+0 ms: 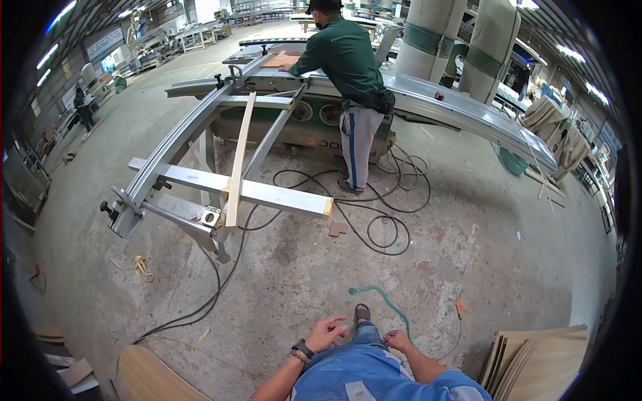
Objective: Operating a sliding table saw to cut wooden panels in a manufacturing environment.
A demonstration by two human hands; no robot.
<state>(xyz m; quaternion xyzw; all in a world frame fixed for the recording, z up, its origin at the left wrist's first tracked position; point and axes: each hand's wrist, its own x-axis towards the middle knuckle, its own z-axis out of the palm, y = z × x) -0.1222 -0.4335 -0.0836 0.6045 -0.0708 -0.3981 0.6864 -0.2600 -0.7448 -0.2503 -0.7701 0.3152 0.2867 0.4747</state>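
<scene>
My left hand (326, 332) hangs in front of my waist, fingers loosely spread, holding nothing; a dark watch sits on its wrist. My right hand (397, 341) rests at my hip on my jeans, fingers curled, and I cannot see anything in it. My sandalled foot (362, 313) shows on the concrete floor between the hands. A green hose end (378, 294) lies just ahead of the foot.
A sliding table saw (221, 180) with a long wooden strip (239, 160) stands ahead left. A person in a green shirt (344, 63) works at it. Black cables (381, 220) loop over the floor. Plywood sheets (535, 361) are stacked at lower right, a curved board (147, 381) at lower left.
</scene>
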